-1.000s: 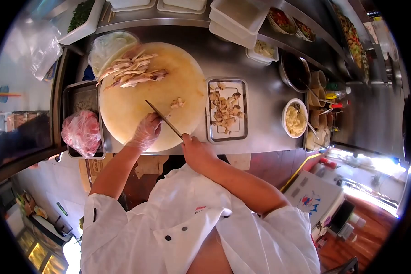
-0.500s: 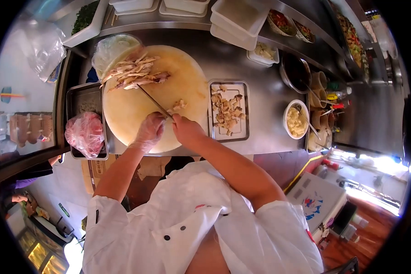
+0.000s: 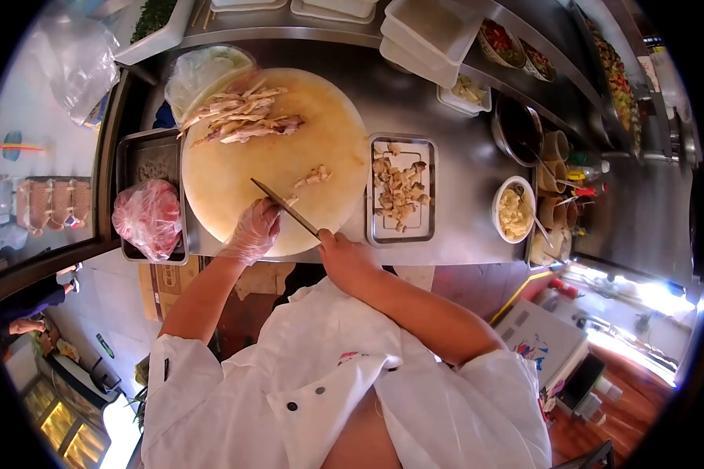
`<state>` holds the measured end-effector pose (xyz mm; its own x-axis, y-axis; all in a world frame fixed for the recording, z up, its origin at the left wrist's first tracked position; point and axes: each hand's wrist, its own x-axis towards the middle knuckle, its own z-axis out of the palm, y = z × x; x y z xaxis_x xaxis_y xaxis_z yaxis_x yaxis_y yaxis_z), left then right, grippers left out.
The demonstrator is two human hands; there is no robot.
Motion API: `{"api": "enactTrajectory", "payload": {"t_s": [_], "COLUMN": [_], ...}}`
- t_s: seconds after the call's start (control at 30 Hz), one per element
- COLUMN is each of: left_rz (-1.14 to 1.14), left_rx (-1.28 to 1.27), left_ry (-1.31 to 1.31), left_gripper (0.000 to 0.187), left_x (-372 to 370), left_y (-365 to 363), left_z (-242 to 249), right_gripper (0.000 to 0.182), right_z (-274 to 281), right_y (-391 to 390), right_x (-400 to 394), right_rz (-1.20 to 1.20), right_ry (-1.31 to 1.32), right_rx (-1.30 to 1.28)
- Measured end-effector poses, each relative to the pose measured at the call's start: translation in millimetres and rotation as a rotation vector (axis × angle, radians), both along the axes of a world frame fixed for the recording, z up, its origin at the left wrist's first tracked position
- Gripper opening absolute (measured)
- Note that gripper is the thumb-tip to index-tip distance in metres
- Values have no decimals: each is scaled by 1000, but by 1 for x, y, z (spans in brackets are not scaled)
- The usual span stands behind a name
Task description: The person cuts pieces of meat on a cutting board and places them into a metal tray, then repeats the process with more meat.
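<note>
My right hand (image 3: 350,262) grips a knife (image 3: 284,207) by its handle end, the blade seen nearly edge-on and slanting toward the upper left. My left hand (image 3: 256,227), in a clear plastic glove, rests with curled fingers at the near side of a round cutting board (image 3: 235,176), close beside the blade. Whatever lies under those fingers is hidden. Just past the knife is a small meat scrap (image 3: 292,200), and farther up a few chopped meat pieces (image 3: 314,176). A pile of long, pale meat strips (image 3: 242,117) occupies the board's far left.
Right of the board stands a metal tray (image 3: 373,227) of chopped pieces. A bagged lump of pink meat (image 3: 149,220) sits in a dark tray at left. Plastic bag (image 3: 203,74) behind the board. A white bowl (image 3: 499,205) with a spoon and stacked containers (image 3: 430,31) line the right and back.
The knife has come back from the meat pile toward me and to the right, its tip now beside my left hand. The whole view has shifted slightly.
</note>
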<state>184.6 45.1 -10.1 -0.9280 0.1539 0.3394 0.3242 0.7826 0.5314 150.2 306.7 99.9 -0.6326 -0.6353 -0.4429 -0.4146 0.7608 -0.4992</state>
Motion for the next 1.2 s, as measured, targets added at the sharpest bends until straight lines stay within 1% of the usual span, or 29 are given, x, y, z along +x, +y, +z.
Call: {"api": "enactTrajectory", "payload": {"t_s": [0.1,0.2,0.27,0.3,0.37,0.47,0.57,0.67,0.77,0.8,0.9,0.93,1.03,1.07,1.17,1.2], "left_rz": [1,39,103,92,76,85,162,245,328,374,328,249,227,205,205,212], "left_rx": [21,18,-6,12,49,42,-8,296,195,225,149,110,51,52,-2,24], "left_ry": [-25,-44,-53,-38,-7,-18,8,-79,-65,-90,-71,5,-41,10,47,61], "left_gripper": [43,38,34,33,30,33,32,32,32,33,32,37,44,48,45,44], "left_x": [0,2,1,-2,-8,-7,-4,5,17,22,33,30,27,24,23,23], "left_y": [0,0,1,-1,-5,-10,-11,-16,-24,-26,-23,-20,-14,-13,-12,-12], "left_z": [-4,-10,-10,-9,-8,-29,-19,-26,6,3,1,1,-5,-8,-7,-11], "right_gripper": [25,24,24,24,26,29,28,27,27,28,26,26,25,26,26,26], "right_z": [-5,-31,-48,-53,-59,-53,-57,-49,-24,-17,-8,-5,0,1,0,-2], "right_y": [-11,-34,-55,-65,-82,-92,-79,-51,-30,-27,-21,-21,-26,-29,-31,-31], "right_x": [-2,-7,-17,-25,-47,-55,-52,-45,-40,-39,-31,-28,-20,-18,-16,-16], "right_rz": [-33,-61,-49,-43,-37,-35,-72,-98,-91,-86,-23,8,68,70,65,60], "right_ry": [-58,-57,-18,6,10,1,-14,-7,-7,-8,29,30,18,4,-19,-25], "right_rx": [-18,-25,-64,-86,-93,-122,-165,-159,-119,-107,-121,-105,-38,-5,30,32]}}
